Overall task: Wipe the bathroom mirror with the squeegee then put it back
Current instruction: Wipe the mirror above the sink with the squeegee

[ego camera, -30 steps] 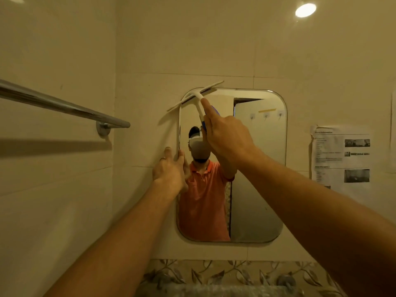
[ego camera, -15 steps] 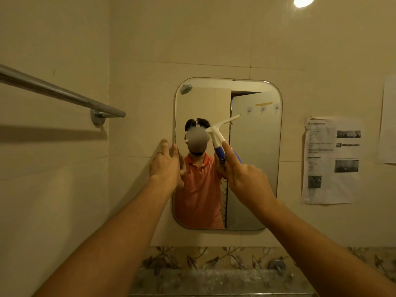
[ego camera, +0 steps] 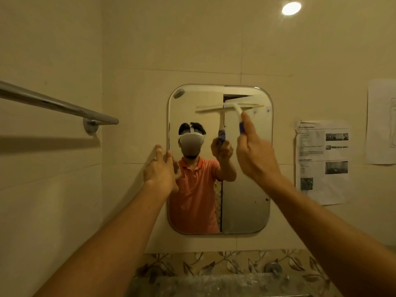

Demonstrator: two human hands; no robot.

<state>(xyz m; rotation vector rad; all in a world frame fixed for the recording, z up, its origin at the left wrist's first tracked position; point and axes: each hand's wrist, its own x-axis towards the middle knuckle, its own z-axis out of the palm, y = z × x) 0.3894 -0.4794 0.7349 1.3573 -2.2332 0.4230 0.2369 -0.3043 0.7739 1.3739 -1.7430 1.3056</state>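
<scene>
Nearby, towel rail (ego camera: 57,106) flanks mirror (ego camera: 246,200).

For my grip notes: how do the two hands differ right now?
The right hand grips the squeegee handle; the left hand holds nothing. The right is high, before the right half of the mirror; the left sits lower, at its left edge. Both reach toward the mirror.
</scene>
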